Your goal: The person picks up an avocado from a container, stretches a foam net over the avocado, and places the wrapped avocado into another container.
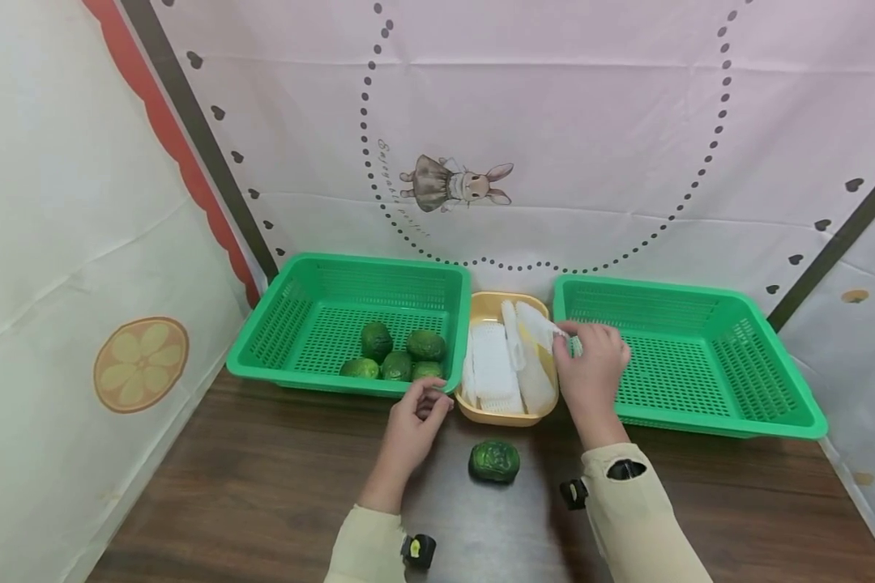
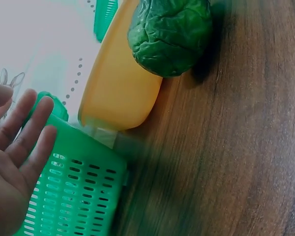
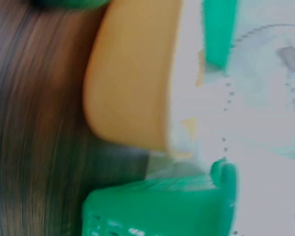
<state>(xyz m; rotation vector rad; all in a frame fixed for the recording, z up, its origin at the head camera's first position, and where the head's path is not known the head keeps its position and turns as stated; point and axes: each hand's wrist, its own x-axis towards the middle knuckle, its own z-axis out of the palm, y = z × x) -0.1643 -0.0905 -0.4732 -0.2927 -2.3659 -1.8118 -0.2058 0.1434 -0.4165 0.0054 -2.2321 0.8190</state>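
My right hand (image 1: 592, 372) pinches the end of a white foam net sleeve (image 1: 536, 322) at the right side of the yellow container (image 1: 497, 419). More white sleeves (image 1: 492, 360) lie flat in that container. My left hand (image 1: 416, 421), its fingers loosely bent and holding nothing, hovers by the near right corner of the left green basket (image 1: 350, 384). On the table in front of the container lies a dark green, wrinkled avocado (image 1: 494, 461), large in the left wrist view. The right wrist view is blurred and shows only fingertips at its right edge.
Several avocados (image 1: 397, 366) sit in the near right part of the left basket. Another green basket (image 1: 689, 425) stands right of the container. A printed cloth (image 1: 554, 121) hangs behind, and the table (image 1: 277, 478) is dark wood.
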